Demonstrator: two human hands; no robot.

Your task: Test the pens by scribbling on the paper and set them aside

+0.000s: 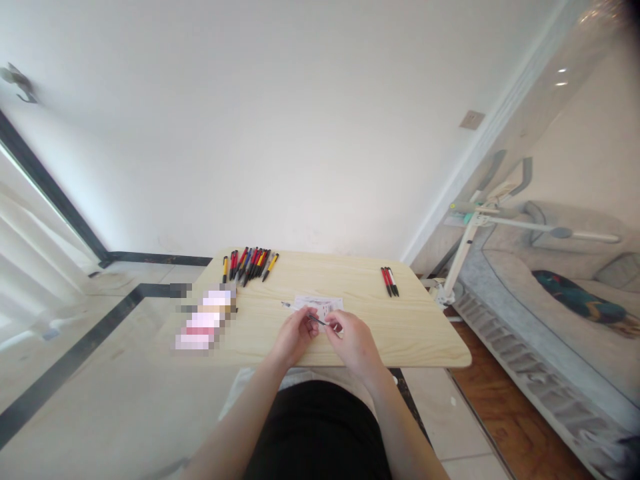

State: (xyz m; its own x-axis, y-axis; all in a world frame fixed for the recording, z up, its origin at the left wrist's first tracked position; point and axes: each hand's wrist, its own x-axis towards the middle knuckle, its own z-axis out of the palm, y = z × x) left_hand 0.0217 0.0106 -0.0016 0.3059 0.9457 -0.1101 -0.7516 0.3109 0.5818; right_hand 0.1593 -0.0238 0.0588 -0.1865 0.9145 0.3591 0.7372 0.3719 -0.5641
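Over the near middle of the table, my left hand and my right hand face each other with fingertips pinched. Between them runs a thin dark rod, slim like a pen refill; its ends are hidden by the fingers. My left hand closes on its left end, my right hand on its right end. Just beyond the hands lies a printed white paper, partly covered by them. Beside its left edge are small dark bits, too small to name.
A pile of red, yellow, blue and grey pens lies at the back left of the wooden table. Three pens, red and white with black, lie at the back right. A blurred-out pinkish object is at the left edge.
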